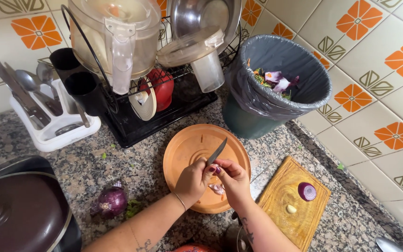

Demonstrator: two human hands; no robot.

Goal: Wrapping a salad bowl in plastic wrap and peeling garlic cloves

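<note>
Both hands were observed together above the round orange plate (187, 144) on the granite counter (131, 163). The left hand (193, 181) was closed around the handle of a small knife (217, 151), blade pointing up and away. The right hand (233, 179) had its fingers curled round a piece of purple onion (217, 188), held just beside the knife hand. A halved red onion (307, 191) lay on the wooden board (281, 210) to the right, a whole red onion (112, 201) on the counter to the left
</note>
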